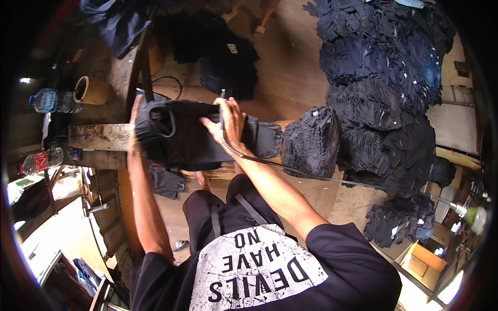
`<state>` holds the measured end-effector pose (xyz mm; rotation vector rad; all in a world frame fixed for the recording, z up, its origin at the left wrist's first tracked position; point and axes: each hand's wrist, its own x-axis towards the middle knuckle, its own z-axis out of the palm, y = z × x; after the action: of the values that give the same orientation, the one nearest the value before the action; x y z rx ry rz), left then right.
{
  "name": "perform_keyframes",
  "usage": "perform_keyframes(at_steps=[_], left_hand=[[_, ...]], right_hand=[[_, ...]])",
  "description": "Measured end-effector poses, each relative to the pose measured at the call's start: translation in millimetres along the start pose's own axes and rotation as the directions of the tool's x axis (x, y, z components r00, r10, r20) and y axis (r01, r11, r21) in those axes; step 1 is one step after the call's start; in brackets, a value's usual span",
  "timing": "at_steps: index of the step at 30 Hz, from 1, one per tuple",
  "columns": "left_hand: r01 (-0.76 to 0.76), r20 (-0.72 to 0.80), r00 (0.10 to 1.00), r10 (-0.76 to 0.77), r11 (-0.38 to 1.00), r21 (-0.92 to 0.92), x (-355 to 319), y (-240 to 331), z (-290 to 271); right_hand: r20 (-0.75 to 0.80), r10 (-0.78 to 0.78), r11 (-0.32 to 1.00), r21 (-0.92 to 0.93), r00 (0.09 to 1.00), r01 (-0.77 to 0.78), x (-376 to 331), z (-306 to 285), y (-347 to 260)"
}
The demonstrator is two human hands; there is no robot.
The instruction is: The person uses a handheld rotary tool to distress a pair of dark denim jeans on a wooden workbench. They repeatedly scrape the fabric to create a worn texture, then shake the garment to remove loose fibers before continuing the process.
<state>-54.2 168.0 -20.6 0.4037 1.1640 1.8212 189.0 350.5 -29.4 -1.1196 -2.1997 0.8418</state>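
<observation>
Black trousers (189,142) lie stretched over a narrow wooden board in front of me, their waist end toward the left with a grey cord loop (173,123) on it. My left hand (138,111) is at the left edge of the trousers, seen edge-on and blurred, so its grip is unclear. Over the middle of the cloth, my right hand (233,122) is closed around a slim metal handpiece (222,103), its tip pointing away from me. A dark flexible shaft (290,166) runs from it under my right forearm and off to the right.
A folded dark bundle (311,140) sits past the board's right end, beside tall garment stacks (378,67). Bottles (54,100) and a beige pot (93,90) stand at the left. More dark clothes (228,62) lie on the floor ahead. A person's foot (259,31) shows beyond.
</observation>
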Motion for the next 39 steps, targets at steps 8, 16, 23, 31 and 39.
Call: perform_keyframes(at_steps=[8,16,23,31,39], left_hand=[[0.32,-0.496,0.321,0.807,0.4,0.859,-81.5,32.1,36.1],[-0.068,0.085,0.935,0.344,-0.06,0.996,-90.7,-56.9,86.9],[-0.222,0.243,0.932,0.27,-0.106,0.969,-58.8,-21.0,47.9],[-0.348,0.346,0.936,-0.056,-0.037,0.937,-31.8,-12.0,22.5],[-0.359,0.356,0.933,-0.05,-0.078,0.93,-24.8,-14.2,21.1]], right_hand=[[0.084,-0.29,0.933,0.248,0.953,0.261,24.5,11.0,8.0],[0.251,-0.419,0.78,0.592,0.873,0.204,23.3,-44.6,26.5],[0.391,-0.627,0.762,0.488,0.674,0.426,25.9,-16.5,9.9],[0.371,-0.714,0.689,0.524,0.594,0.501,24.5,4.5,-2.2],[0.412,-0.703,0.704,0.517,0.58,0.486,27.1,8.1,1.9]])
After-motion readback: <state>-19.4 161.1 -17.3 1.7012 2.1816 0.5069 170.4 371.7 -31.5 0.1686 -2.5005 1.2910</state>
